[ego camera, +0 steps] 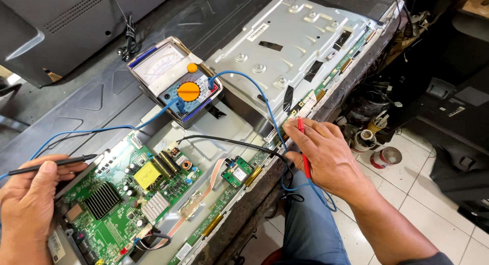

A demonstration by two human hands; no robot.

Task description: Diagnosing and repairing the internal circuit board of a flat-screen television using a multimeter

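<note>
Over the green circuit board [127,204], hands closed on probes: left [28,201] black probe [51,164], right [323,153] red probe [304,150].

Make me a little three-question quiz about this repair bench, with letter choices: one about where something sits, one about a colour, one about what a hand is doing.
1. Where does the analog meter rest?
A. On the tiled floor
B. On the opened flat panel's back, above the green circuit board
C. In the person's lap

2. What colour is the meter's round dial knob?
A. Orange
B. Green
C. White

3. What is the right hand doing?
A. Resting open and empty
B. Turning the meter's knob
C. Gripping a red probe, tip at the strip board along the panel's edge

Answers:
1 B, the meter lies on the metal back, just past the board.
2 A, the knob is plainly orange against a blue face.
3 C, the fingers close round the red probe, while the left hand holds a black probe.
</note>
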